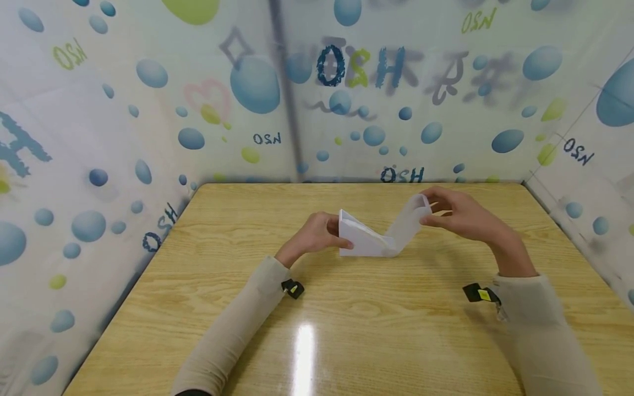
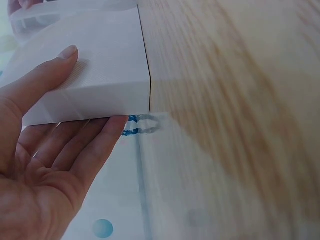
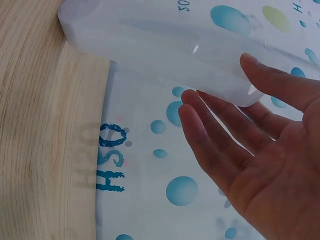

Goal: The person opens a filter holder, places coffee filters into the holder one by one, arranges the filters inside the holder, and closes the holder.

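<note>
A white box-like case [image 1: 360, 240] with a slanted upper side stands near the middle of the wooden table. My left hand [image 1: 321, 234] grips its left end, thumb on the near face and fingers along the end; the left wrist view shows the thumb flat on the white case [image 2: 107, 45]. From the case's right end a translucent plastic flap [image 1: 407, 223] bends up and away to the right. With thumb and fingertips my right hand [image 1: 458, 213] holds the free end of that flap. In the right wrist view the flap [image 3: 165, 47] passes between thumb and fingers.
The wooden table [image 1: 396, 330] runs back to a printed wall covering [image 1: 317, 126] with blue and green dots. Similar covering [image 1: 59, 181] rises along the left side. A black strap piece [image 1: 293, 289] sits at the left cuff, another black strap piece [image 1: 477, 293] at the right.
</note>
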Available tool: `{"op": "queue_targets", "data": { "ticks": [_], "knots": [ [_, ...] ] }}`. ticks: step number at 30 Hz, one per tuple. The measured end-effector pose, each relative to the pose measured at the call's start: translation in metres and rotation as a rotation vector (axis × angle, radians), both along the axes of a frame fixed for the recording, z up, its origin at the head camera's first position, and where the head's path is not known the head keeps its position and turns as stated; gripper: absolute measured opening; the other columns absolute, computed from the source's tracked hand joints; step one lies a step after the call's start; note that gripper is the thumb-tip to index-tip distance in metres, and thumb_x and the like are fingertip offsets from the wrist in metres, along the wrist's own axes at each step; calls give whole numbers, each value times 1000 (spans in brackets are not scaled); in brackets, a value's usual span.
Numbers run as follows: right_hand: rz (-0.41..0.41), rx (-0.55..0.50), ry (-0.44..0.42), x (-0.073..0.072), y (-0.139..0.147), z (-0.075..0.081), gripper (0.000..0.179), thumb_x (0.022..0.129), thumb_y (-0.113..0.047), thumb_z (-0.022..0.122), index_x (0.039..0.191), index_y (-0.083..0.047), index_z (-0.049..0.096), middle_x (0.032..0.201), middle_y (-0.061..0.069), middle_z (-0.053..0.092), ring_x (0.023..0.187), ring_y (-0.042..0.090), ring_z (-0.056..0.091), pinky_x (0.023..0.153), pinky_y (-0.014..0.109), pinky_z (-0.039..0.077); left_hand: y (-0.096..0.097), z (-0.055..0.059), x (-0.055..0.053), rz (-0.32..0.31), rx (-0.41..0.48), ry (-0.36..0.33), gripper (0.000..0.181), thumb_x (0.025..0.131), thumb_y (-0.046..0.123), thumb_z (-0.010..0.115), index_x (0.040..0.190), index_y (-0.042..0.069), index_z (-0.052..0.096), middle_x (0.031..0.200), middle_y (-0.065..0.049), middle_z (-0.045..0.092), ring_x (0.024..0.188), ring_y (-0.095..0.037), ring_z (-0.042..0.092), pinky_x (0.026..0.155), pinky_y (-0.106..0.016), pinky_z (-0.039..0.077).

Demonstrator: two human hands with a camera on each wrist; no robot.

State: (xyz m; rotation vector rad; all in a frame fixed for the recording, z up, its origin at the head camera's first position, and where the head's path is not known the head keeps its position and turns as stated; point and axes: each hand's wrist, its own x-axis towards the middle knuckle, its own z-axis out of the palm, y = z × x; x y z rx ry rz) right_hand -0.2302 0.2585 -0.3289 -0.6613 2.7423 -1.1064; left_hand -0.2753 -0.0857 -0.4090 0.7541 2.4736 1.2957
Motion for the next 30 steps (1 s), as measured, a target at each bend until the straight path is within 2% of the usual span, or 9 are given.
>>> {"op": "queue_targets", "data": {
  "ticks": [14,30],
  "knots": [
    [-8,-23,11,0,-19,-3,48,101,-25,69,143,-5,54,136,17,63,122,39,66,100,58,54,-2,-1,-1,-13,5,0,39,85,16,87,121,9,74,112,-7,79,96,-16,76,80,-30,60],
    [-29,-3,54,0,-38,-10,48,102,-29,68,143,-8,55,137,17,63,122,41,65,95,57,57,-1,-1,0,-17,15,2,38,84,15,87,120,10,74,112,-6,79,95,-15,76,80,-30,60]
  ]
}}
